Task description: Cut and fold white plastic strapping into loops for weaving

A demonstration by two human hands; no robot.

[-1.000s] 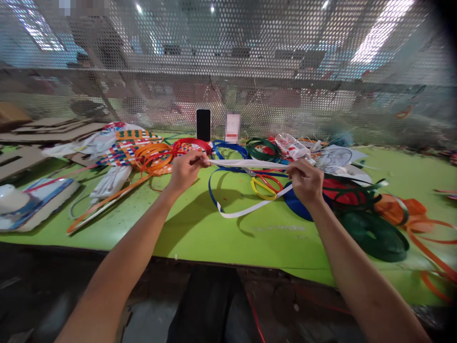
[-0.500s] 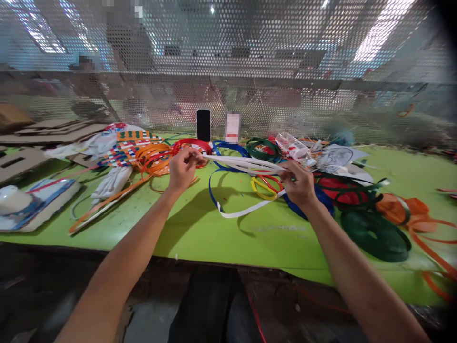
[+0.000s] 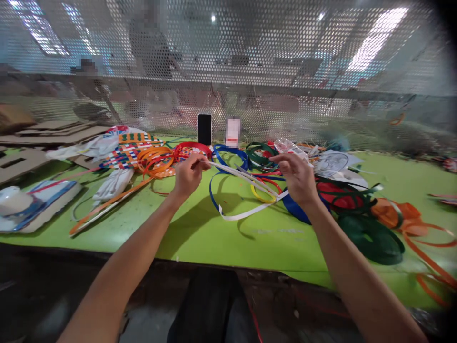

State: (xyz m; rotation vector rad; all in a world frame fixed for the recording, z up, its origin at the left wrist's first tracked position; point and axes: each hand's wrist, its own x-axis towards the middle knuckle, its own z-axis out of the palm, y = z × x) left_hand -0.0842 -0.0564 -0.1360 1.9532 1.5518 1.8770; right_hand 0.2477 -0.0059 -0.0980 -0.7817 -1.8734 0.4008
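A bundle of narrow white plastic strips [image 3: 246,176] slants down to the right above the green table. Its left end is pinched between the thumb and fingers of my left hand [image 3: 189,176]. My right hand [image 3: 297,178] hovers near the other end, fingers stretched out and parted, with the strips hanging below its fingertips. One white strip [image 3: 235,216] curves in a loop over the table. Under this bundle lie a yellow strip loop [image 3: 259,194] and a blue strip [image 3: 212,193]. A blue coil [image 3: 298,208] is partly hidden by my right hand.
Orange [image 3: 155,159], red [image 3: 189,145] and green [image 3: 262,153] strip coils lie behind my hands. A phone [image 3: 204,129] leans upright at the back by a perforated metal screen [image 3: 285,105]. A dark green coil [image 3: 371,240] rests at right, cardboard [image 3: 53,131] and a woven piece [image 3: 124,150] at left.
My right hand has let go of the white strips, and its fingers have lifted and straightened. The strips' right end has dropped. My left hand keeps its pinch, slightly lower and further right.
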